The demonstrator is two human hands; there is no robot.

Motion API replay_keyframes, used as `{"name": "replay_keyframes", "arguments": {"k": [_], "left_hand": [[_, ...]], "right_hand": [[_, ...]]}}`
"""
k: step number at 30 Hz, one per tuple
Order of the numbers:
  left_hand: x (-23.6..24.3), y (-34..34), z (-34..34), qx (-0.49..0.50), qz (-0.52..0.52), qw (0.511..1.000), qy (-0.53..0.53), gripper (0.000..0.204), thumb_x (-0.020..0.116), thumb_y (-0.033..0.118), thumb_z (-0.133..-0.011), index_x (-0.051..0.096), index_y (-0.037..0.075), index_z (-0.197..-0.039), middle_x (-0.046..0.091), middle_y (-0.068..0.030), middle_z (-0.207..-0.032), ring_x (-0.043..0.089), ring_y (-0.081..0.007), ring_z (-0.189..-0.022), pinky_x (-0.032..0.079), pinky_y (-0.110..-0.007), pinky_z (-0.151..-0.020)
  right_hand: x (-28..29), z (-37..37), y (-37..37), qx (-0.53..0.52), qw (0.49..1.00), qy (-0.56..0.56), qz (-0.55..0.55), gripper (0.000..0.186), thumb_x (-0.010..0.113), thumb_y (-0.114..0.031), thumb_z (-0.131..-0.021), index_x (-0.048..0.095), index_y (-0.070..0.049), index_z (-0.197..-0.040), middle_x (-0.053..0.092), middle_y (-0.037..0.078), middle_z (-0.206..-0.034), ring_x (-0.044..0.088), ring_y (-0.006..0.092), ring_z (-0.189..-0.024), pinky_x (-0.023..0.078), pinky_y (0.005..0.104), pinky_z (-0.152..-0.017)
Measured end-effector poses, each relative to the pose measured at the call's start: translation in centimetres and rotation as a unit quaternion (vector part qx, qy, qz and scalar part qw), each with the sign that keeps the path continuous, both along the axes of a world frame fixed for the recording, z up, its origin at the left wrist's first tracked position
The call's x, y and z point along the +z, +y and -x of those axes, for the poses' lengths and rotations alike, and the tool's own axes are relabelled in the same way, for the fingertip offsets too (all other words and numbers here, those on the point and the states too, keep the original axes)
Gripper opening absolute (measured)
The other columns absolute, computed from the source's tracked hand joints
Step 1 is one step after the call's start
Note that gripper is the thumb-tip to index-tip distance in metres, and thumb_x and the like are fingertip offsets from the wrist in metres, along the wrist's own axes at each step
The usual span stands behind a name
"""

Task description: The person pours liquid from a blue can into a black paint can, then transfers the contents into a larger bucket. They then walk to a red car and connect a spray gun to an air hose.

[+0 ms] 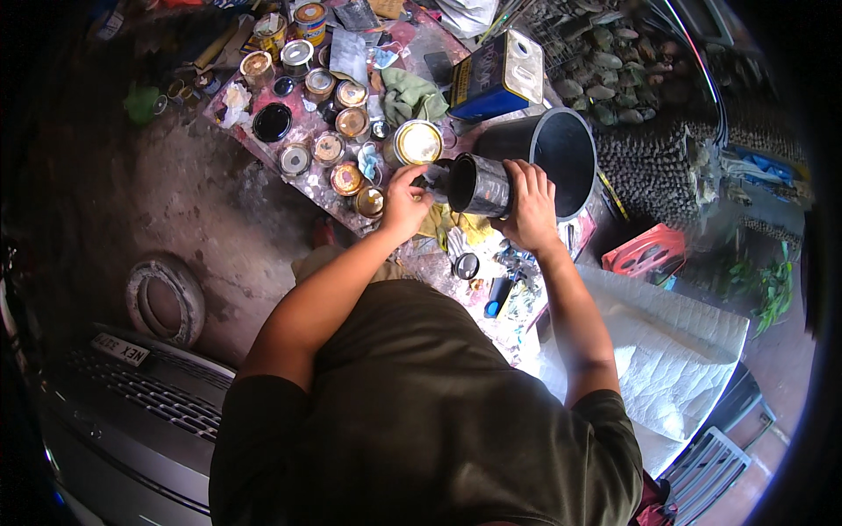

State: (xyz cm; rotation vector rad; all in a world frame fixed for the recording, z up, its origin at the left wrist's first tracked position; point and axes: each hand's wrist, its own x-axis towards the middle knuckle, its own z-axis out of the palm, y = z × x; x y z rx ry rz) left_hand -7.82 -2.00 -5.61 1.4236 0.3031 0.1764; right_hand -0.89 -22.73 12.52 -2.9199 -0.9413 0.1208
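My right hand (529,206) is wrapped round a dark cylindrical can (488,186), tilted on its side above the table with its mouth toward my left hand. My left hand (406,205) is closed in a pinch on a small dark grey piece (433,180) beside the can's mouth. I cannot make out whether that piece is a rag or a scraper. Just beyond my left hand stands a paint can (416,143) with a pale, stained top. A large black bucket (586,167) stands behind my right hand.
Several small paint cans (353,123) crowd the table's left side. A blue rectangular tin (498,77) and a green cloth (410,93) lie farther back. Near me are a yellow cloth (474,230) and a round black lid (467,266). A car (132,412) stands at lower left.
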Motion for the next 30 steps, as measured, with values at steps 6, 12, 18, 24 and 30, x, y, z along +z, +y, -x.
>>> {"name": "replay_keyframes", "arguments": {"k": [6, 12, 18, 24, 30], "left_hand": [[0.3, 0.0, -0.3, -0.006, 0.012, 1.000, 0.012, 0.057, 0.069, -0.016, -0.080, 0.067, -0.001, -0.135, 0.059, -0.0140, -0.143, 0.074, -0.0205, -0.099, 0.062, -0.029, -0.082], [0.2, 0.2, -0.2, -0.005, 0.019, 1.000, 0.021, 0.055, 0.067, -0.014, -0.079, 0.068, -0.001, -0.132, 0.062, -0.0132, -0.139, 0.073, -0.0204, -0.099, 0.061, -0.029, -0.082], [-0.3, 0.1, 0.0, 0.005, 0.022, 1.000, 0.013, 0.053, 0.066, -0.013, -0.079, 0.069, 0.000, -0.130, 0.064, -0.0122, -0.135, 0.073, -0.0212, -0.100, 0.061, -0.030, -0.081], [-0.9, -0.2, -0.2, 0.017, 0.028, 0.999, 0.009, 0.052, 0.066, -0.013, -0.078, 0.070, 0.000, -0.129, 0.067, -0.0116, -0.132, 0.073, -0.0208, -0.100, 0.060, -0.029, -0.080], [-0.8, -0.2, -0.2, 0.019, 0.033, 0.999, 0.008, 0.051, 0.066, -0.012, -0.078, 0.071, 0.000, -0.127, 0.068, -0.0116, -0.131, 0.074, -0.0218, -0.102, 0.060, -0.030, -0.081]], "right_hand": [[0.0, -0.5, 0.9, 0.011, 1.000, -0.004, 0.029, 0.114, 0.096, -0.021, -0.054, 0.043, -0.011, -0.153, 0.050, 0.015, -0.150, 0.046, 0.0370, -0.140, 0.037, 0.0503, -0.112], [0.6, -0.6, 1.7, 0.030, 0.998, -0.004, 0.049, 0.110, 0.094, -0.019, -0.056, 0.043, -0.012, -0.154, 0.050, 0.013, -0.150, 0.045, 0.0376, -0.141, 0.037, 0.0521, -0.113], [1.0, -0.4, 2.4, 0.038, 0.997, -0.010, 0.072, 0.106, 0.091, -0.017, -0.059, 0.043, -0.012, -0.154, 0.050, 0.013, -0.150, 0.045, 0.0378, -0.142, 0.037, 0.0522, -0.113], [1.0, -0.4, 2.8, 0.037, 0.996, -0.012, 0.082, 0.105, 0.090, -0.017, -0.059, 0.043, -0.012, -0.153, 0.050, 0.013, -0.150, 0.045, 0.0376, -0.141, 0.036, 0.0519, -0.115], [0.8, -0.6, 2.9, 0.048, 0.994, -0.029, 0.094, 0.107, 0.090, -0.020, -0.057, 0.043, -0.012, -0.153, 0.051, 0.011, -0.148, 0.046, 0.0369, -0.140, 0.037, 0.0510, -0.115]]}}
